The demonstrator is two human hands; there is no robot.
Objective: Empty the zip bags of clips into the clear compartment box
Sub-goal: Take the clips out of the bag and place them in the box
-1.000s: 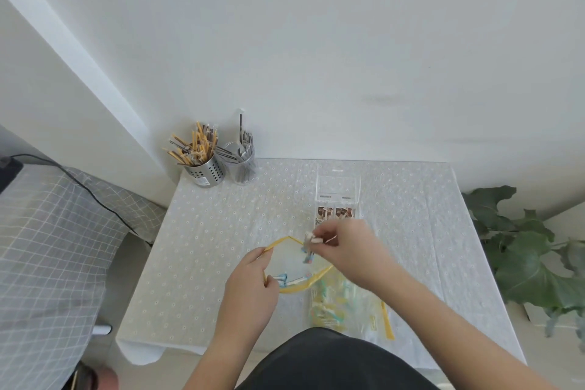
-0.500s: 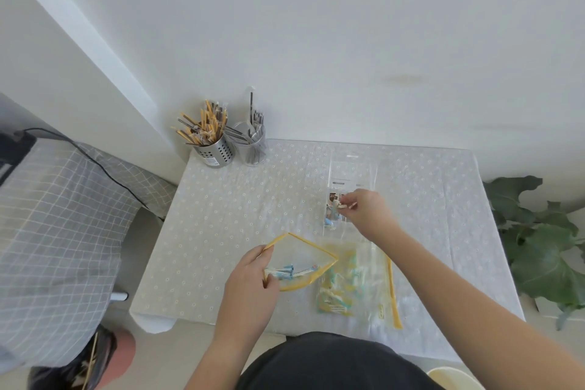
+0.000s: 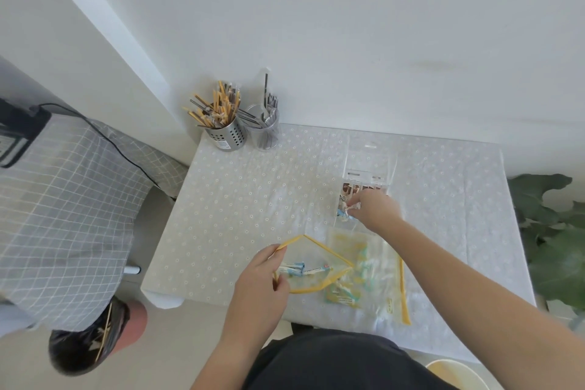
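Observation:
My left hand pinches the yellow zip rim of an open zip bag, holding its mouth wide; a few blue and white clips lie inside. My right hand reaches over the clear compartment box, its fingertips curled on small clips above a compartment. The box's lid stands open towards the wall, and brown clips fill its far compartment. A second zip bag with yellow and green clips lies flat under my right forearm.
A perforated steel cup of yellow sticks and a clear cup of metal pieces stand at the table's far left corner. A checked cloth covers a surface to the left. A leafy plant grows beside the table's right edge.
My right hand left the open bag with clips and moved away to the compartment box. My left hand kept holding the bag's rim. The camera view shifted slightly.

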